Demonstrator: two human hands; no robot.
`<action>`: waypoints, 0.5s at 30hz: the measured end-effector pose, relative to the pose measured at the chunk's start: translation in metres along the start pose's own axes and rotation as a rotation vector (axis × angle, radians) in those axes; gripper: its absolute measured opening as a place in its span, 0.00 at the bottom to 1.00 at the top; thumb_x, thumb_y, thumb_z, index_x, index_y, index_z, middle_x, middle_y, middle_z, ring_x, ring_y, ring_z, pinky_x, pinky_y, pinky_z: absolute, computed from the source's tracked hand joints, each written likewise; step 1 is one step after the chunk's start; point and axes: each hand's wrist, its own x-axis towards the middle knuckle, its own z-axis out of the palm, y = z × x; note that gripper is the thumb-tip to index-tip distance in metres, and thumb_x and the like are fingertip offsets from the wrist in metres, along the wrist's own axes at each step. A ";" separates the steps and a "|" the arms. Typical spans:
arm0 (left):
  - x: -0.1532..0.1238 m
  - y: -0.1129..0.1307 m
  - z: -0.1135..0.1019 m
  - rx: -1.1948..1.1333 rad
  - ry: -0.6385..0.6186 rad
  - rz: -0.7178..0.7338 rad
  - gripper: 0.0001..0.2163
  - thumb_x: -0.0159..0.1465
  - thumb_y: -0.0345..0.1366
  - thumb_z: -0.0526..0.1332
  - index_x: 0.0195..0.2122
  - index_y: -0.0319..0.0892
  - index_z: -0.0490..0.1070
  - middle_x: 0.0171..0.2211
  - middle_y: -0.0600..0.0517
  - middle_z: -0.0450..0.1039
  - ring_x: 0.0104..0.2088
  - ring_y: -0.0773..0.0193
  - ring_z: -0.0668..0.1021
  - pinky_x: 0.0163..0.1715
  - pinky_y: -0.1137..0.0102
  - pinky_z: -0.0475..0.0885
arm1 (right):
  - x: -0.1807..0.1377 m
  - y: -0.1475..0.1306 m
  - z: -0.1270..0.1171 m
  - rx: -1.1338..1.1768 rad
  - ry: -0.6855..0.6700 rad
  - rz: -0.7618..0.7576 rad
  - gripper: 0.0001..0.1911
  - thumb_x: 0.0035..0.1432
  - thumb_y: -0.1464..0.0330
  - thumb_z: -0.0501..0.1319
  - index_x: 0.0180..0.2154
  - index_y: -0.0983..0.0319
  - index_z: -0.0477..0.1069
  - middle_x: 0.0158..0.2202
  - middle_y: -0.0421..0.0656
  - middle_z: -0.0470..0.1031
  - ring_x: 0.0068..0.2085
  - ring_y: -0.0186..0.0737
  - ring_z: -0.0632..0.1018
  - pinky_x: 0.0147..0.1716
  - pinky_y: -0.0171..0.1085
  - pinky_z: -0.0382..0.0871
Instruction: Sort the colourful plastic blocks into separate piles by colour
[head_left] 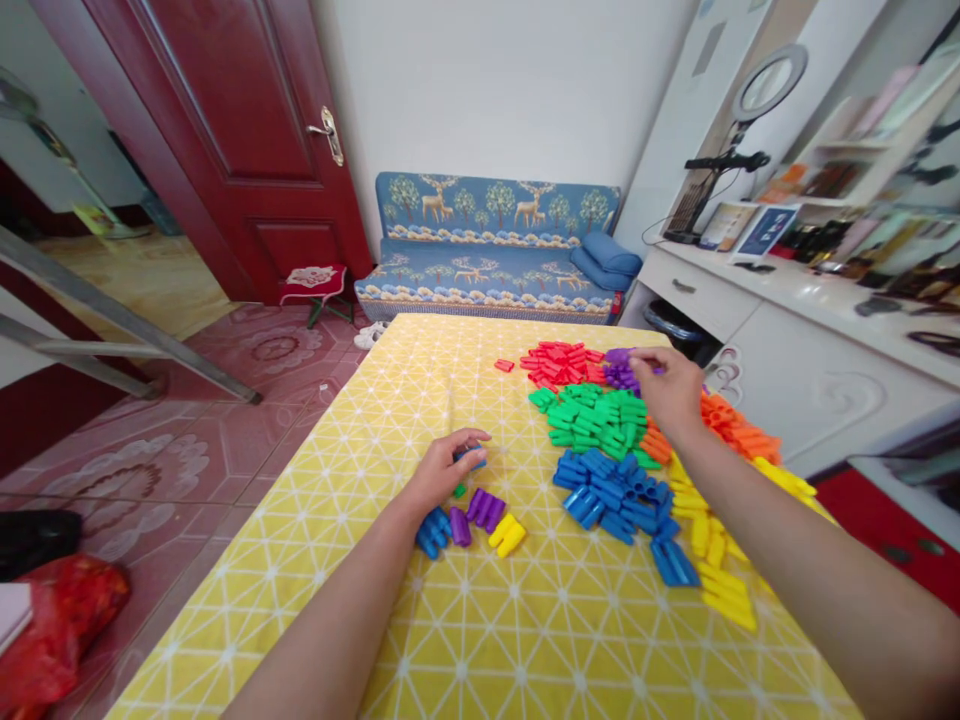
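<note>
My left hand (pixel 448 467) is curled above the yellow patterned tablecloth, its fingers closed around a blue plastic piece (pixel 475 458) that is partly hidden. Just below it lie a small green piece (pixel 459 491), several blue tube-like pieces (pixel 433 533), purple pieces (pixel 486 510) and a yellow piece (pixel 508 535). Farther off on the right, my right hand (pixel 670 388) is at the pile of purple pieces (pixel 621 372), fingertips drawn together; what they pinch, if anything, is hidden.
Red (pixel 562 364), green (pixel 600 415), blue (pixel 619 493), orange (pixel 739 428) and yellow pieces (pixel 726 590) lie in piles on the table's right side. Beyond the tablecloth (pixel 337 560) stand a blue sofa (pixel 487 262), a red stool (pixel 313 282) and a white dresser (pixel 810 350).
</note>
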 end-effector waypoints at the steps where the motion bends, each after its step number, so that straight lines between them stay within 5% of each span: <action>1: 0.000 -0.001 0.000 0.003 -0.013 0.006 0.15 0.61 0.41 0.61 0.46 0.40 0.74 0.41 0.48 0.77 0.41 0.60 0.77 0.42 0.69 0.71 | 0.017 0.017 0.001 -0.113 -0.011 -0.014 0.11 0.54 0.69 0.57 0.35 0.65 0.77 0.36 0.48 0.78 0.37 0.42 0.77 0.42 0.41 0.71; 5: 0.001 0.000 -0.001 0.058 -0.063 0.034 0.11 0.60 0.39 0.63 0.42 0.40 0.77 0.41 0.47 0.78 0.43 0.58 0.78 0.46 0.67 0.70 | 0.057 0.056 0.003 -0.418 -0.110 -0.050 0.14 0.53 0.72 0.55 0.36 0.66 0.78 0.39 0.51 0.78 0.40 0.46 0.77 0.43 0.42 0.69; 10: 0.001 0.002 -0.002 0.074 -0.060 0.021 0.12 0.61 0.40 0.62 0.42 0.41 0.77 0.41 0.46 0.78 0.43 0.57 0.78 0.46 0.66 0.70 | 0.064 0.061 0.014 -0.584 -0.199 -0.010 0.15 0.51 0.70 0.56 0.37 0.64 0.79 0.39 0.51 0.79 0.39 0.50 0.77 0.37 0.42 0.69; 15: 0.001 0.003 -0.002 0.050 -0.045 0.017 0.13 0.59 0.34 0.62 0.46 0.41 0.76 0.46 0.45 0.77 0.47 0.55 0.77 0.49 0.64 0.70 | 0.047 0.042 0.033 -0.384 -0.231 -0.047 0.12 0.51 0.70 0.57 0.34 0.62 0.78 0.36 0.47 0.79 0.37 0.44 0.77 0.39 0.40 0.69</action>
